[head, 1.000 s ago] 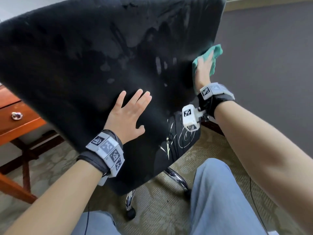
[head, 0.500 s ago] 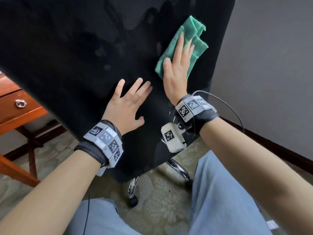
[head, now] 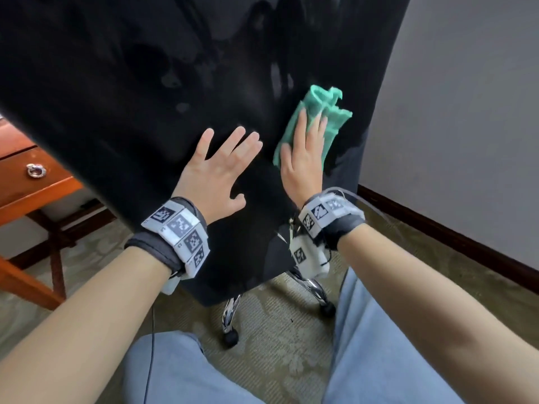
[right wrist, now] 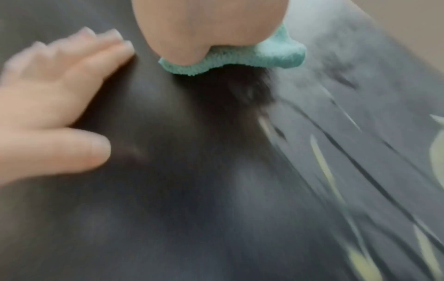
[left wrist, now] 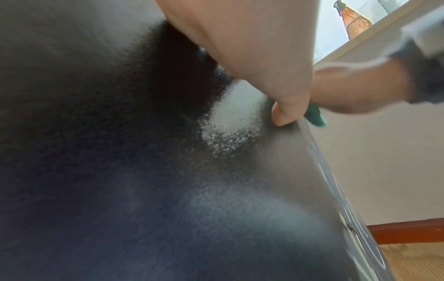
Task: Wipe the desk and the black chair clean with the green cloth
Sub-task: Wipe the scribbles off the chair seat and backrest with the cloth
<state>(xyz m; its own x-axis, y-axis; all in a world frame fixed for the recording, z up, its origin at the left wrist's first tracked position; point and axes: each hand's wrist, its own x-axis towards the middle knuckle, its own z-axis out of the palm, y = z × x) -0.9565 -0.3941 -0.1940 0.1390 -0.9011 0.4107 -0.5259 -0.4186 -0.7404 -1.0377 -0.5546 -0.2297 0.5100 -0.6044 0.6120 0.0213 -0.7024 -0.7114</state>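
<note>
The black chair [head: 145, 91] fills the head view, its back turned toward me and streaked with damp marks. My left hand [head: 217, 167] lies flat on the chair back with fingers spread. Just to its right, my right hand [head: 304, 158] presses the folded green cloth [head: 329, 112] flat against the chair back with straight fingers. In the right wrist view the green cloth [right wrist: 242, 57] bulges out under the palm, and the left hand [right wrist: 57, 98] lies beside it. The left wrist view shows the chair fabric [left wrist: 144, 171] close up and a tip of the cloth [left wrist: 314, 116].
A wooden desk [head: 38, 182] with a ring-pull drawer stands at the left. The chair's chrome legs and castors [head: 232, 322] rest on patterned carpet. A grey wall with dark skirting [head: 455, 234] runs along the right. My knees in blue jeans [head: 376, 345] are at the bottom.
My right hand carried the cloth from the chair's right edge onto the back, then slid it downward beside the left hand. The left hand stayed put.
</note>
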